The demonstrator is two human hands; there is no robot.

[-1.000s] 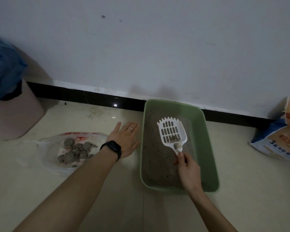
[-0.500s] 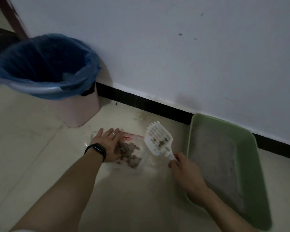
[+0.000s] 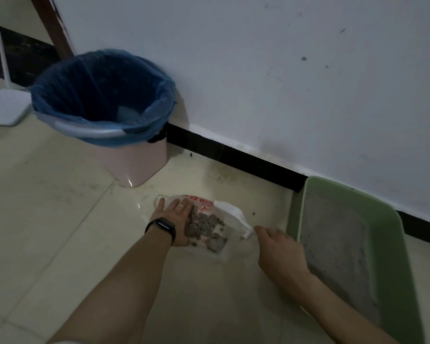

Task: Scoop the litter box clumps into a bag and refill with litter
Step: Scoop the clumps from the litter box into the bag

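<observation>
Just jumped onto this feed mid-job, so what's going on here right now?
A person is emptying litter box waste into a plastic bag lying on the floor. The right hand holds a white scoop by its handle, its head tilted over the bag, where gray clumps are already piled. The left hand presses flat on the bag's left side. The green litter box sits to the right, against the wall, with litter in it.

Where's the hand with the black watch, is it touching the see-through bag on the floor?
Touching. The head view shows the left hand pressed flat on the clear red-printed plastic bag, beside the grey clumps.
</observation>
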